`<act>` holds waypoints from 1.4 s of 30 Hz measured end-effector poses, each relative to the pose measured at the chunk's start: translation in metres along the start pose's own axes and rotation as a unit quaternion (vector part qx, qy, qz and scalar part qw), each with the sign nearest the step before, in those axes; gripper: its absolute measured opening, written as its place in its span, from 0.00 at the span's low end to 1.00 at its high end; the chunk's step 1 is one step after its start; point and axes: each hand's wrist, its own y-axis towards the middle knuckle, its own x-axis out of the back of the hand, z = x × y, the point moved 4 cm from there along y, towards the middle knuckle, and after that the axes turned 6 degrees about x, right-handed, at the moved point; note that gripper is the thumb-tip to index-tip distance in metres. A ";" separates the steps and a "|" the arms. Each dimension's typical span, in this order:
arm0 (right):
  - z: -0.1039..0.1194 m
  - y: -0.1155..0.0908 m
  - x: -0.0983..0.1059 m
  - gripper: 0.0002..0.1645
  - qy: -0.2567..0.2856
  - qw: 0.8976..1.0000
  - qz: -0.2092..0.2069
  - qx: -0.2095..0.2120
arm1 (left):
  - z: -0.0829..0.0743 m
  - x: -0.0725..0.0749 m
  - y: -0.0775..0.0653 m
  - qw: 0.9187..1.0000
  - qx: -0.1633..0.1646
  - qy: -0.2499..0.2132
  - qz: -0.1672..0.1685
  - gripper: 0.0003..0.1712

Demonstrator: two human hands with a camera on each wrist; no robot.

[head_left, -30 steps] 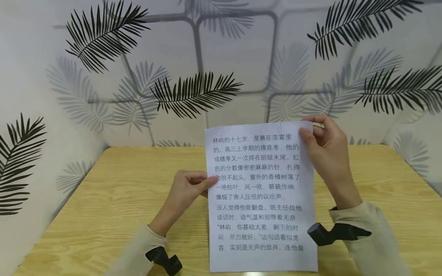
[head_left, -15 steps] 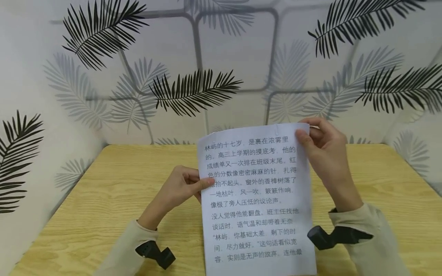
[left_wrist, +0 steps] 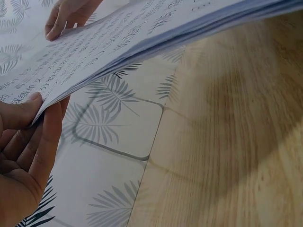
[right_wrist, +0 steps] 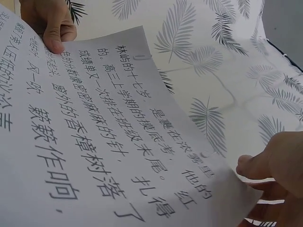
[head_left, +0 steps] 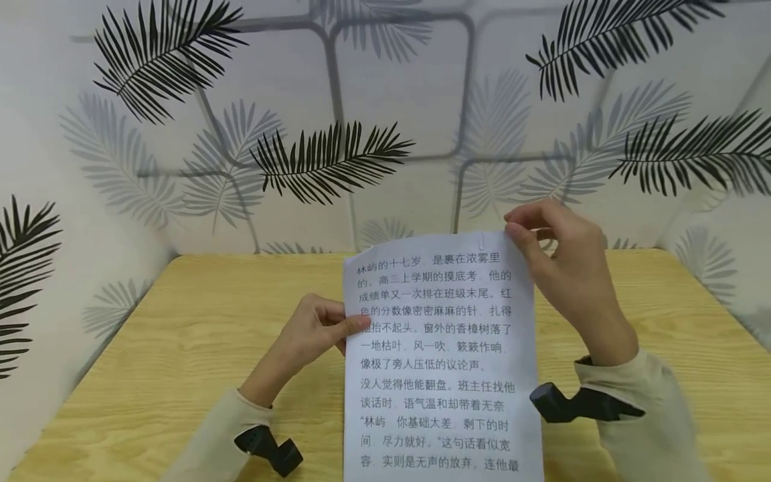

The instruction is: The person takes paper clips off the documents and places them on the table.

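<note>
A stack of printed paper sheets [head_left: 440,375] stands upright facing me, its top edge bowed. Its layered edge [left_wrist: 142,49] shows in the left wrist view. My left hand [head_left: 316,328] pinches the left edge, thumb on the printed face and fingers behind. At the top right corner is my right hand [head_left: 569,268], its thumb and index fingertips close together right at the corner. In the right wrist view, the thumb [right_wrist: 248,166] lies at the edge and the other fingers pass behind the corner. Two small pale clips sit on the top edge, one [head_left: 481,241] near the right corner, another [right_wrist: 142,57] near the left.
A light wood-grain table [head_left: 199,348] spreads beneath the paper and both arms. Behind it rises a pale wall covering [head_left: 409,80] with dark and grey leaf prints. Each sleeved wrist wears a black camera, such as the right one [head_left: 554,403].
The stack has moved lower and slightly left, its top edge bowing more. My right thumb has slid from the printed face up to the corner; my left hand keeps its pinch.
</note>
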 end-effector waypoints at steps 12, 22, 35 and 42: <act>0.009 0.003 -0.016 0.04 -0.017 0.996 0.068 0.049 | 0.001 -0.007 0.002 1.000 -0.002 0.008 -0.007 0.10; 0.010 0.000 -0.023 0.06 -0.053 0.993 0.093 0.045 | 0.000 -0.007 -0.001 1.000 -0.006 0.014 0.003 0.09; 0.009 0.000 -0.027 0.09 -0.065 0.992 0.094 0.056 | 0.001 -0.004 -0.002 0.999 0.017 0.023 0.035 0.09; 0.008 0.000 -0.028 0.09 -0.054 0.993 0.091 0.051 | -0.002 0.000 -0.002 0.999 0.017 0.034 0.026 0.09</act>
